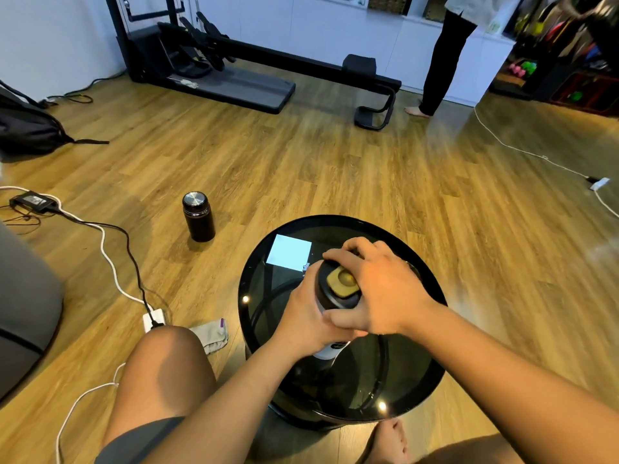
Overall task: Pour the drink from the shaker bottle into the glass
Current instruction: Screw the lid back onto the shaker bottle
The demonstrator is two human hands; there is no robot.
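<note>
The shaker bottle (331,351) stands upright on a round black glass table (415,390); it has a pale body and a black lid (326,291) with a tan flip cap. My left hand (306,321) is wrapped around the bottle's body from the left. My right hand (378,289) grips the lid from above and from the right, fingers curled over its far rim. The glass is hidden from me; my right hand covers the table behind the bottle.
A dark flask (198,216) stands on the wooden floor left of the table. Cables and a power strip (153,321) lie at the left, a folded cloth (211,334) by my knee. A person (442,58) stands far back by exercise equipment.
</note>
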